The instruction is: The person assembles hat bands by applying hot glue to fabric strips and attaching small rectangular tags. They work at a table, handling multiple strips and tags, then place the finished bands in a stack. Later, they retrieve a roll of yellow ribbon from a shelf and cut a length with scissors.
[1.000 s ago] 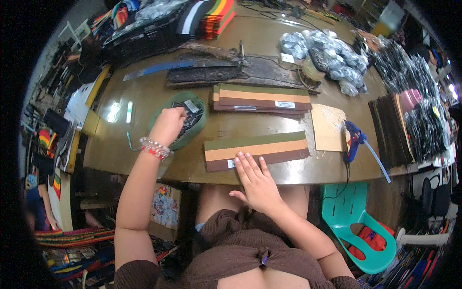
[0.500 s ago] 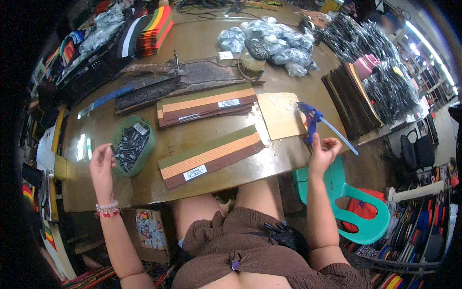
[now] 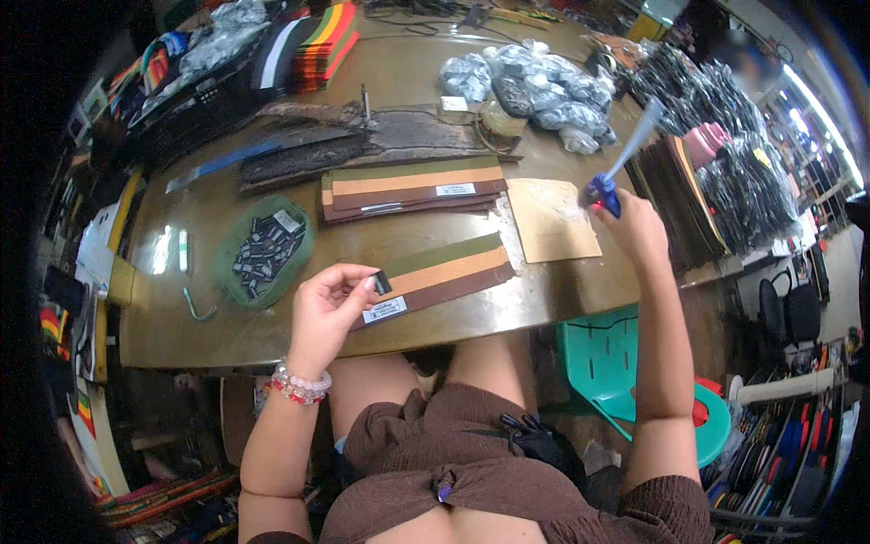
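Observation:
My left hand (image 3: 328, 308) pinches a small black clip (image 3: 382, 284) between thumb and fingers, just above the near end of a stack of brown, tan and green strips (image 3: 444, 272) lying at the table's front edge. My right hand (image 3: 634, 227) is raised over the table's right side, gripping a blue-handled tool (image 3: 605, 189) whose pale blurred end points up and away. A tan card sheet (image 3: 548, 218) lies below that hand. A green pouch of black clips (image 3: 265, 252) sits to the left of my left hand.
A second strip stack (image 3: 412, 189) lies further back, with dark rough strips (image 3: 308, 154) behind it. Grey plastic bags (image 3: 526, 77) are piled at the far side, and black bundles (image 3: 725, 154) at the right. A teal plastic chair (image 3: 625, 381) stands below the table edge.
My left hand came in from the left edge to the near strip stack, now holding a black clip. My right hand lifted the blue-handled tool off the table's right side.

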The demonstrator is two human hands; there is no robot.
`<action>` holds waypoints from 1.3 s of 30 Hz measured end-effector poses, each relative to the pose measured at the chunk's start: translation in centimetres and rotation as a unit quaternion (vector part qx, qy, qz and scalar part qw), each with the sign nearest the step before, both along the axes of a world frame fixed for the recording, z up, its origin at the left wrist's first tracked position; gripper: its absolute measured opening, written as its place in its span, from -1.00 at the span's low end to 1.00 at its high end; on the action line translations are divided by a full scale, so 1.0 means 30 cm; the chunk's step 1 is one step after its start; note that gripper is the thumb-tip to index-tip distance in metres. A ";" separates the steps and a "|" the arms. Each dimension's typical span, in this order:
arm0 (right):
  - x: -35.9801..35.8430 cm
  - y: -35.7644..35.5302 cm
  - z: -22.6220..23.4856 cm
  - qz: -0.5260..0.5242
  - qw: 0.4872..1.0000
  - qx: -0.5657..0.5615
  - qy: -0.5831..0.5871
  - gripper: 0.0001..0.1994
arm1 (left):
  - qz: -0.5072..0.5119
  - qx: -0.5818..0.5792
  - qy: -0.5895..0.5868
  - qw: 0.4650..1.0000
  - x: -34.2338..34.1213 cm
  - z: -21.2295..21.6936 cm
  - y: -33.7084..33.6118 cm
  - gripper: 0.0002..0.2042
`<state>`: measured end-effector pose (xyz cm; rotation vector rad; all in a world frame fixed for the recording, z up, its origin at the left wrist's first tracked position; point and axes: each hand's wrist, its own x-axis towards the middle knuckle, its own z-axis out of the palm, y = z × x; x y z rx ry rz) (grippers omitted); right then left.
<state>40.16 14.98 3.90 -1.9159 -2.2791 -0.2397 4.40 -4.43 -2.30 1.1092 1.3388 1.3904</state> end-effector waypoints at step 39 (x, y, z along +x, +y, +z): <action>-0.146 0.020 -0.452 -0.062 0.961 0.115 0.244 -0.56 | -0.021 -0.027 -0.058 0.998 0.055 -0.027 -0.007 -0.85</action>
